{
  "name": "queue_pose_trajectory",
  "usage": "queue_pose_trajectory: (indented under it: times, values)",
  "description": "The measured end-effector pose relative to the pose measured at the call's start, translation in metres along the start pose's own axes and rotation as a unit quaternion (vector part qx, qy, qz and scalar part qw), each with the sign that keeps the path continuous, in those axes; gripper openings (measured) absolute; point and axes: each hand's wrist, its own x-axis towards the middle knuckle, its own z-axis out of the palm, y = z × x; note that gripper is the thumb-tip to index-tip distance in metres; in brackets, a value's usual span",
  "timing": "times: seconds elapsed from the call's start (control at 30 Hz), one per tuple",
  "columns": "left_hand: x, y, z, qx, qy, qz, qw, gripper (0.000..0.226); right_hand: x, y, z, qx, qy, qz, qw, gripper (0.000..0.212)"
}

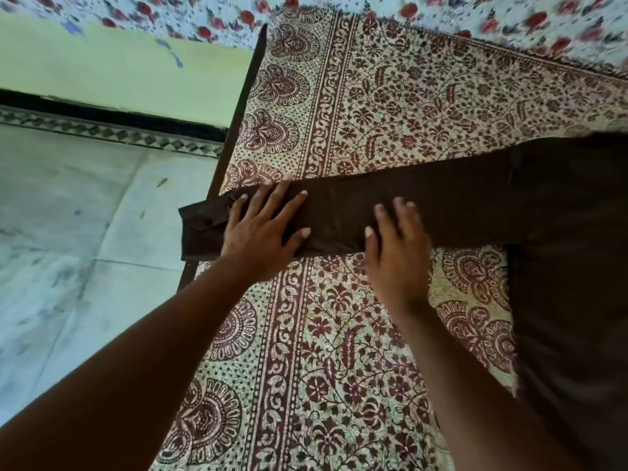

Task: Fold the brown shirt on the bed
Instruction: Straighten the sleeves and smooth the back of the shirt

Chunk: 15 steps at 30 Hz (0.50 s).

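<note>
The brown shirt (pixel 560 232) lies spread on the bed, its body at the right and one long sleeve stretched leftward. The sleeve's cuff (pixel 200 229) hangs just past the bed's left edge. My left hand (pixel 261 232) lies flat on the sleeve near the cuff, fingers straight and spread. My right hand (pixel 397 246) presses flat on the sleeve's middle, fingers straight. Neither hand grips the cloth.
The bed is covered by a cream and maroon printed sheet (pixel 339 351). Its dark wooden frame edge (pixel 238 107) runs along the left. Beyond it lie a pale floor (pixel 85 232) and a green wall (pixel 119 69). A floral cloth (pixel 509 18) lies at the top.
</note>
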Motion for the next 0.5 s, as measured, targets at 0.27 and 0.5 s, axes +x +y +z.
queue_pose_trajectory:
  times: [0.27,0.5]
  values:
    - [0.006,0.035,-0.007,0.017,0.036,-0.078,0.996,0.069,0.027,0.012,-0.005,-0.102,-0.154,-0.131,0.974,0.076]
    - [0.058,0.135,0.005,-0.019,0.033,0.047,0.998,0.066,0.05,0.106,-0.041,-0.097,0.04,0.1,0.989,0.055]
